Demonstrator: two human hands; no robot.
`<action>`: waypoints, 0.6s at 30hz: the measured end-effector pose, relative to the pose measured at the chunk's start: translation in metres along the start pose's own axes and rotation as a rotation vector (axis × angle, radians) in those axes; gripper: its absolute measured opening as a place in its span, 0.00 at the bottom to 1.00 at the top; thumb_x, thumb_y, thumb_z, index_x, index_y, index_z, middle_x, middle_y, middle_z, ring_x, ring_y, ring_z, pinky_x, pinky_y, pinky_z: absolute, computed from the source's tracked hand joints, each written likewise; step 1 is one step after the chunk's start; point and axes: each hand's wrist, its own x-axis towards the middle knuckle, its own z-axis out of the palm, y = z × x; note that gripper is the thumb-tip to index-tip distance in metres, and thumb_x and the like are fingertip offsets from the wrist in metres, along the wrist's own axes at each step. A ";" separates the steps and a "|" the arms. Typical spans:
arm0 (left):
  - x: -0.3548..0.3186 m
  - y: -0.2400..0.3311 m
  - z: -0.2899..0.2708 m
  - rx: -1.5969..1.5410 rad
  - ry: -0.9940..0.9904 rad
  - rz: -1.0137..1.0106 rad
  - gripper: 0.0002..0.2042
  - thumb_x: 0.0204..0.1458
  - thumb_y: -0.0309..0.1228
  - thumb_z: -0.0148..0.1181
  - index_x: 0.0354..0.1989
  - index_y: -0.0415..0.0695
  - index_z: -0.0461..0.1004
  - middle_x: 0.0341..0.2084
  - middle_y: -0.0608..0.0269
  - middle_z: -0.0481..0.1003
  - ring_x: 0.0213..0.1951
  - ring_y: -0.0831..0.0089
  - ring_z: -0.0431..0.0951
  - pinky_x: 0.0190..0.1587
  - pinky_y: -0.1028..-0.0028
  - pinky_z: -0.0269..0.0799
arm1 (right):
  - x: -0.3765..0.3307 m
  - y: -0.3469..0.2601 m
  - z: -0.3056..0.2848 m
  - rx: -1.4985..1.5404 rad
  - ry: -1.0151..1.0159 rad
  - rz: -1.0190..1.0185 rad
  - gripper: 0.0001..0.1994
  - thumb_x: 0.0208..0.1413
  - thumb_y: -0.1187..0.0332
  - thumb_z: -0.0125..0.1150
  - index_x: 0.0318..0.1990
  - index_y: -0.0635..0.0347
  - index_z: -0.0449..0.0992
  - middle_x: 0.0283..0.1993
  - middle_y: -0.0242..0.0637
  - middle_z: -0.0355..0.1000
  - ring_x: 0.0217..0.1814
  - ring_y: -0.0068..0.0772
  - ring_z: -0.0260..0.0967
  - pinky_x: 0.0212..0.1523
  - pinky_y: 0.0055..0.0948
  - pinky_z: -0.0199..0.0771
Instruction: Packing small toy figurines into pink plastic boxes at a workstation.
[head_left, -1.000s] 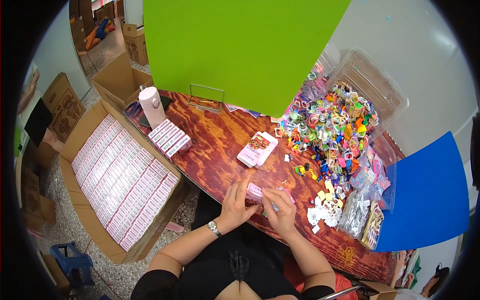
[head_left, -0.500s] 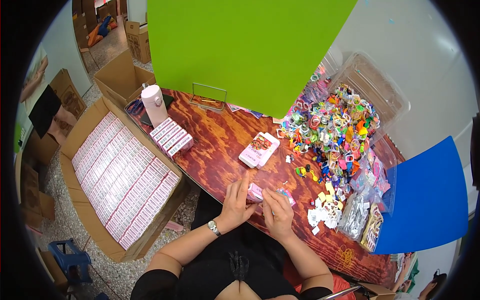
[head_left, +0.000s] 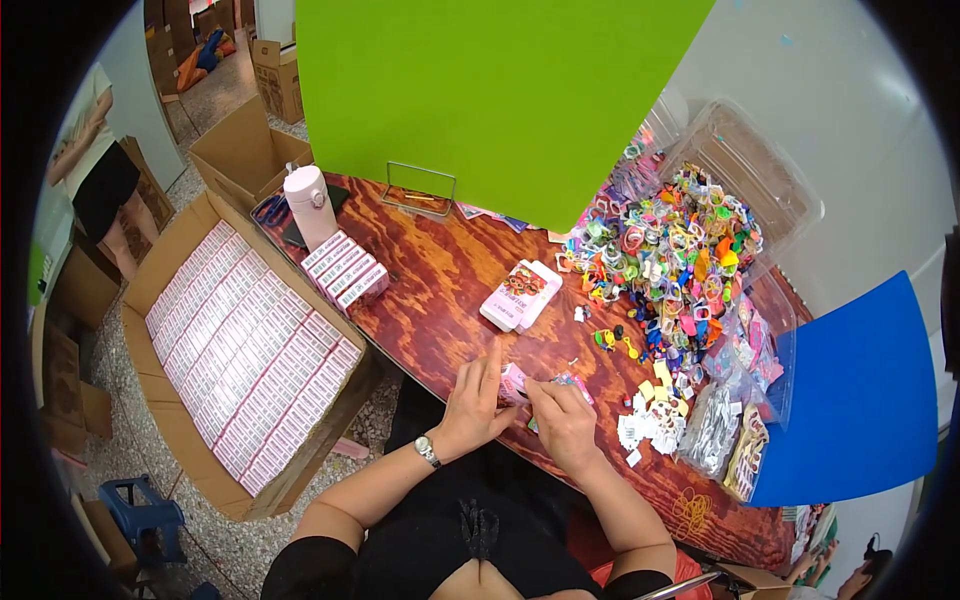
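Note:
A small pink box is held low over the near edge of the wooden table. My left hand grips its left side, thumb below and index finger stretched along it. The closed fingers of my right hand pinch at the box's right end; a small dark spot shows there, too small to make out. Partly behind my right hand lies a small colourful packet. Farther off, a stack of flat pink and white cartons with a fruit picture rests on the table.
A cardboard box at left is filled with rows of small pink-white boxes. Several more boxes stand beside a pink bottle. Colourful trinkets are heaped at right, near white tags and a blue panel. A green panel stands behind.
My right hand has turned slightly, its fingers drawn tighter at the box's end. My left hand keeps its hold. At far left, a standing person has shifted in the view.

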 end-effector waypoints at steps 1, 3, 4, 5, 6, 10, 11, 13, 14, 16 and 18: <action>0.001 0.001 0.000 0.002 -0.026 -0.023 0.55 0.38 0.28 0.75 0.73 0.28 0.43 0.52 0.39 0.66 0.50 0.44 0.68 0.55 0.57 0.69 | -0.001 -0.002 0.001 -0.008 -0.001 0.014 0.16 0.50 0.78 0.68 0.49 0.62 0.81 0.42 0.40 0.80 0.42 0.39 0.76 0.42 0.34 0.77; 0.002 0.001 0.000 0.004 -0.049 -0.046 0.55 0.39 0.29 0.75 0.73 0.29 0.42 0.54 0.38 0.66 0.51 0.44 0.68 0.56 0.57 0.69 | -0.001 0.005 -0.001 0.090 0.018 0.030 0.16 0.51 0.78 0.68 0.49 0.62 0.81 0.42 0.41 0.80 0.43 0.40 0.76 0.43 0.34 0.77; 0.002 0.001 0.001 -0.057 -0.044 -0.074 0.55 0.40 0.30 0.75 0.74 0.29 0.41 0.54 0.38 0.66 0.51 0.44 0.69 0.56 0.56 0.69 | -0.001 0.008 -0.001 0.187 0.037 0.047 0.16 0.52 0.78 0.67 0.50 0.62 0.81 0.42 0.41 0.80 0.43 0.40 0.76 0.43 0.33 0.77; 0.001 0.000 0.001 -0.116 -0.040 -0.104 0.56 0.40 0.30 0.75 0.74 0.30 0.40 0.54 0.38 0.66 0.51 0.44 0.69 0.56 0.55 0.69 | -0.001 0.006 -0.001 0.188 0.036 0.046 0.16 0.52 0.78 0.67 0.50 0.62 0.81 0.42 0.41 0.80 0.43 0.40 0.76 0.43 0.33 0.77; 0.000 -0.001 0.001 -0.116 -0.039 -0.106 0.56 0.40 0.30 0.75 0.74 0.30 0.40 0.54 0.38 0.66 0.51 0.44 0.69 0.56 0.55 0.69 | 0.000 0.003 -0.002 0.245 0.054 0.106 0.15 0.53 0.79 0.67 0.50 0.63 0.81 0.43 0.42 0.80 0.44 0.40 0.76 0.45 0.33 0.77; 0.002 0.000 0.003 -0.175 -0.013 -0.106 0.56 0.41 0.31 0.74 0.74 0.31 0.40 0.54 0.38 0.67 0.50 0.43 0.70 0.56 0.55 0.68 | -0.007 -0.003 0.005 0.389 0.141 0.296 0.15 0.55 0.80 0.65 0.51 0.66 0.80 0.44 0.43 0.80 0.47 0.40 0.78 0.48 0.33 0.78; 0.002 0.001 0.003 -0.180 0.001 -0.097 0.56 0.40 0.31 0.75 0.74 0.31 0.40 0.53 0.38 0.67 0.50 0.43 0.70 0.56 0.55 0.68 | -0.008 -0.005 0.007 0.389 0.141 0.296 0.15 0.55 0.80 0.65 0.51 0.66 0.80 0.44 0.43 0.80 0.47 0.40 0.78 0.48 0.33 0.78; 0.002 0.000 0.001 -0.154 -0.014 -0.106 0.56 0.41 0.30 0.75 0.74 0.30 0.40 0.53 0.38 0.68 0.51 0.44 0.70 0.56 0.56 0.68 | -0.009 -0.009 0.010 0.354 0.164 0.312 0.16 0.54 0.81 0.65 0.51 0.68 0.79 0.44 0.44 0.80 0.49 0.42 0.78 0.49 0.35 0.78; 0.001 0.000 0.001 -0.127 -0.028 -0.116 0.56 0.41 0.30 0.75 0.74 0.30 0.40 0.54 0.37 0.68 0.53 0.44 0.70 0.57 0.56 0.68 | -0.010 -0.010 0.012 0.355 0.163 0.312 0.16 0.54 0.81 0.65 0.51 0.68 0.79 0.44 0.44 0.80 0.49 0.42 0.78 0.49 0.35 0.78; 0.001 -0.002 0.001 -0.117 -0.028 -0.115 0.56 0.41 0.30 0.75 0.74 0.30 0.40 0.54 0.37 0.68 0.53 0.44 0.70 0.57 0.57 0.68 | -0.012 -0.012 0.015 0.167 0.170 0.105 0.17 0.53 0.82 0.66 0.52 0.68 0.78 0.46 0.45 0.80 0.50 0.44 0.77 0.49 0.35 0.79; 0.000 -0.003 -0.001 -0.108 -0.029 -0.115 0.55 0.41 0.30 0.75 0.74 0.30 0.41 0.55 0.37 0.68 0.53 0.44 0.70 0.57 0.57 0.68 | -0.013 -0.007 0.014 0.149 0.153 0.071 0.19 0.52 0.82 0.67 0.53 0.67 0.78 0.48 0.46 0.80 0.51 0.44 0.77 0.49 0.35 0.79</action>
